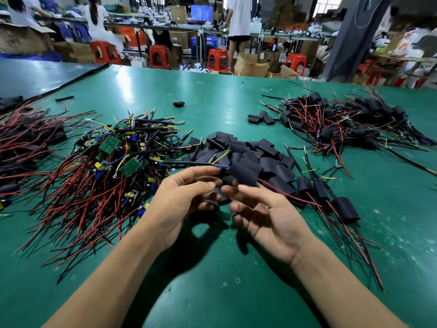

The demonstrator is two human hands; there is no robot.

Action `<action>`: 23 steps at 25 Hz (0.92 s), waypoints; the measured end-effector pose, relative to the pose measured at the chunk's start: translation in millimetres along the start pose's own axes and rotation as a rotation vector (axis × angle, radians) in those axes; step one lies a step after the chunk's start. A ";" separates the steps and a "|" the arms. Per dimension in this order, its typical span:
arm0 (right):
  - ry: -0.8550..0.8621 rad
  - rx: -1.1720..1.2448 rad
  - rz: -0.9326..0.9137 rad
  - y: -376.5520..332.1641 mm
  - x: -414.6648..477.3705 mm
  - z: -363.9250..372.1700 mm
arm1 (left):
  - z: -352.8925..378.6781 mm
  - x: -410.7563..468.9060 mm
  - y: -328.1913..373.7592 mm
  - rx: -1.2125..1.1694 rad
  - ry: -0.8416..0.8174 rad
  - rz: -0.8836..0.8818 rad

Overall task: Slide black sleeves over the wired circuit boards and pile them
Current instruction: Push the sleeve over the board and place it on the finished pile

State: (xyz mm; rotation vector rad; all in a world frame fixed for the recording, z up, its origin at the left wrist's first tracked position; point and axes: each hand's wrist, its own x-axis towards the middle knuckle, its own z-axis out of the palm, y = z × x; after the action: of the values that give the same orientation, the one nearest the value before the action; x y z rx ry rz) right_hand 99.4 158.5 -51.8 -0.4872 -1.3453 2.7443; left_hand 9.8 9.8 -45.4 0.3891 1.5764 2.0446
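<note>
At the centre of the frame, a black sleeve [243, 174] is pinched by the left hand [186, 200], probably to seat its board. The right hand [267, 216] is curled beneath, but its grip cannot be told. Bare circuit boards [108, 147] are heaped at left and sleeved ones [343, 119] at upper right, so the stock is kept sorted.

No writing, brand or number can be read anywhere. The print on the green circuit boards [110, 144] is too small to make out. The blue screen [201, 13] at the back of the hall and the cardboard boxes [251, 66] on the floor are too blurred to show any lettering.
</note>
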 end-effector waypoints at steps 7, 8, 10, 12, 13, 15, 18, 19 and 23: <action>0.112 0.085 0.112 -2.8 6.7 -4.9 | -1.1 2.9 -2.7 0.036 0.108 -0.049; 0.112 0.121 0.128 -4.4 6.5 -6.3 | -1.8 3.8 -3.5 0.041 0.129 -0.050; 0.098 0.178 0.148 -6.9 6.4 -8.4 | -3.5 5.7 -5.2 0.041 0.164 -0.063; 0.099 0.235 0.143 -8.2 6.6 -9.5 | -4.3 6.5 -7.0 0.029 0.187 -0.088; 0.111 0.272 0.131 -8.6 7.1 -10.2 | -4.1 6.4 -8.0 0.034 0.194 -0.093; 0.123 0.320 0.106 -9.3 7.6 -10.5 | -2.4 6.4 -9.5 0.069 0.198 -0.070; 0.120 0.316 0.096 -9.3 7.3 -9.9 | -1.2 6.7 -11.0 0.105 0.188 -0.029; 0.122 0.320 0.098 -9.5 7.0 -9.6 | -1.3 6.9 -11.5 0.109 0.188 -0.028; 0.125 0.338 0.112 -10.4 7.3 -10.0 | -1.2 7.5 -13.6 0.122 0.209 -0.026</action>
State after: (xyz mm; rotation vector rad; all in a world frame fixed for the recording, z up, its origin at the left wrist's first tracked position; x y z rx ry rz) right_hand 94.4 173.9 -51.4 -0.7095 -0.8272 2.8889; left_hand 6.1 15.5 -59.4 0.2026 1.8267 2.0295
